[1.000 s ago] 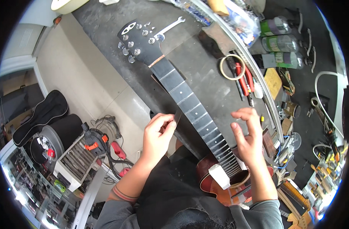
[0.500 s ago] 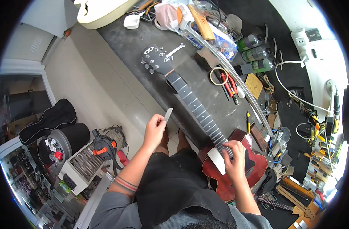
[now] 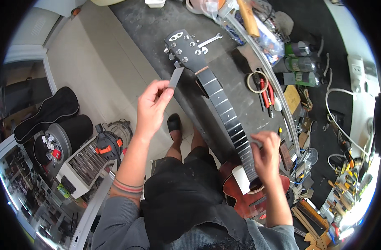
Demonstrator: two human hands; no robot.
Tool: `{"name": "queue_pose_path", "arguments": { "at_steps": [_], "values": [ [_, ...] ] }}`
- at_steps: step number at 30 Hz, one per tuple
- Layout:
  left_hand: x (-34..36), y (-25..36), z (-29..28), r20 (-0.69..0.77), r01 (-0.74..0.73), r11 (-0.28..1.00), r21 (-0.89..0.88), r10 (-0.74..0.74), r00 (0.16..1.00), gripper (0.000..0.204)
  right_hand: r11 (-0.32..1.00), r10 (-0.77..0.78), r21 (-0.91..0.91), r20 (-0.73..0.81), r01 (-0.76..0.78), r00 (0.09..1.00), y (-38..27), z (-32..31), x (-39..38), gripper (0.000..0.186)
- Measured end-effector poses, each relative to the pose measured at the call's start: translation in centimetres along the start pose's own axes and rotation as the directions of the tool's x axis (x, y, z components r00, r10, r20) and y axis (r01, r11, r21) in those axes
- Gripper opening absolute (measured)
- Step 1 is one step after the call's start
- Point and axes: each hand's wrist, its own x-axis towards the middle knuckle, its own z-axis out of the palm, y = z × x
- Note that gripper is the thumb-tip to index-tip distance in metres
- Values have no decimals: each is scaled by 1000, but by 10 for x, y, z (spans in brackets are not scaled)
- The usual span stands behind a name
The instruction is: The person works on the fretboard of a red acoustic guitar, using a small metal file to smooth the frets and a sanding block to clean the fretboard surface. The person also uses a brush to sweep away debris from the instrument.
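An acoustic guitar with a dark red body (image 3: 236,198) lies face up across the bench corner, its black headstock (image 3: 183,48) pointing away from me. My left hand (image 3: 153,104) pinches a thin, flat grey metal strip (image 3: 176,78), raised beside the neck near the headstock. Over the body end of the dark fretboard (image 3: 230,118) is my right hand (image 3: 267,156), fingers curled. A small greyish piece seems to sit at its fingertips, too blurred to name. A white card (image 3: 241,180) rests on the body beside the fretboard, close to the soundhole.
On the dark bench (image 3: 148,31) lie a wrench (image 3: 210,40), a tape roll (image 3: 257,81) and red-handled pliers (image 3: 270,92). Several bottles (image 3: 302,64) stand at right. A long curved metal strip (image 3: 277,91) borders the clutter. A vacuum cleaner (image 3: 109,143) stands on the floor at left.
My view has shifted, so the guitar appears nearer. My left hand has risen toward the headstock with the metal strip. My right hand has lifted off the strings' end of the fretboard, moving slightly up.
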Motion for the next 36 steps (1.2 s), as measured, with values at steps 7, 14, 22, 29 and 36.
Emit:
{"name": "queue_pose_path", "arguments": {
  "at_steps": [7, 14, 22, 29, 36],
  "values": [
    [38, 8, 29, 88, -362, 886, 291, 351, 932, 8, 970, -203, 130, -20, 204, 979, 28, 32, 137, 37],
    [49, 3, 47, 158, -390, 858, 335, 357, 921, 10, 913, -360, 187, -44, 362, 932, 34, 53, 203, 43],
    [44, 0, 48, 141, -362, 862, 353, 334, 932, 12, 890, -361, 271, -73, 367, 930, 37, 66, 222, 42],
    [41, 1, 50, 231, -522, 711, 471, 472, 851, 22, 830, -508, 250, -34, 499, 861, 37, 60, 226, 33],
    [33, 4, 55, 418, -675, 508, 536, 535, 734, 28, 724, -651, 273, -33, 634, 758, 40, 72, 218, 40]
  ]
}}
